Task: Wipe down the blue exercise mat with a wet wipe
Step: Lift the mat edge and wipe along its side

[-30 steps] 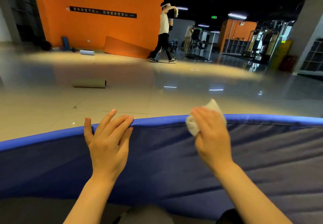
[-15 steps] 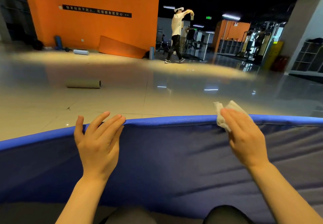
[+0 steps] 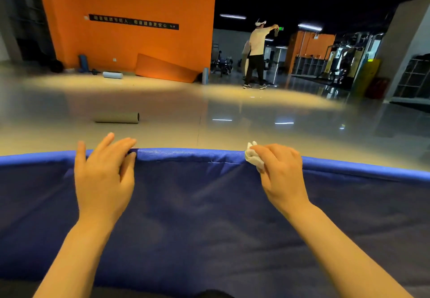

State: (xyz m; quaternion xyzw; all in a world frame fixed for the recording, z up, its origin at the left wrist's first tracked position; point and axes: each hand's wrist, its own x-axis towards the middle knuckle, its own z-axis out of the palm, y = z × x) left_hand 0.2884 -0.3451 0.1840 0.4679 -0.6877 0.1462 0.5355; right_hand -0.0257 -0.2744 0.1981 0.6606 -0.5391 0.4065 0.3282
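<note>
With the right hand (image 3: 282, 176) pinching the crumpled wet wipe (image 3: 254, 157) on the blue exercise mat (image 3: 197, 204)'s far edge — left hand (image 3: 104, 176) flat, fingers relaxed, holding nothing — the small wad risks skipping patches.

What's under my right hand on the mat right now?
A crumpled white wet wipe shows from under the right hand's grip, at the blue mat's far edge. The rest of the wipe and the mat beneath are covered.

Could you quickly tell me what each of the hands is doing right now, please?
Left hand: open, fingers straight, resting on the blue exercise mat at its far edge.
Right hand: closed, gripping the wet wipe against the mat's edge.
</note>
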